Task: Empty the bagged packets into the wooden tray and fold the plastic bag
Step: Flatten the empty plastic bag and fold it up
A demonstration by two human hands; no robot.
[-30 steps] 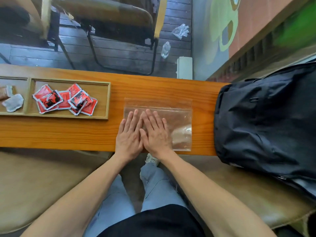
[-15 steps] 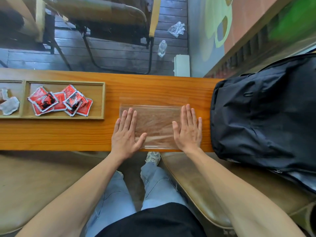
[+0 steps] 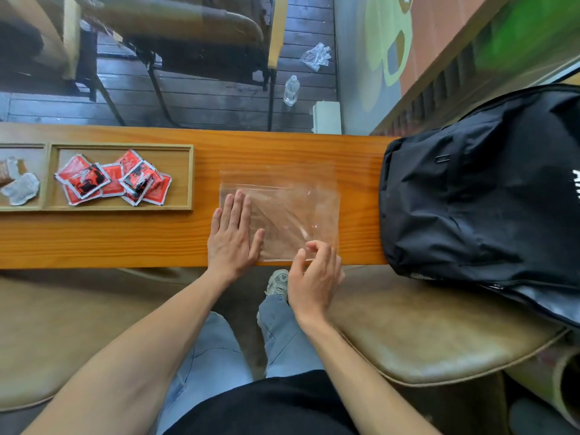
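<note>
A clear plastic bag lies flat and empty on the orange wooden table. My left hand rests palm down on the bag's left edge, fingers straight. My right hand is at the bag's near right corner, thumb and forefinger curled together at the plastic; whether they pinch it is unclear. Several red packets lie piled in the right compartment of the wooden tray to the left of the bag.
A black backpack sits at the table's right end, close to the bag. The tray's left compartment holds pale wrappers. Tan padded seats flank my legs. Beyond the table are chairs and a bottle on the floor.
My hands spread apart across the bag, smoothing it. Then my right hand pulled back to the near right corner and curled its fingers there. My left hand stayed flat on the left edge.
</note>
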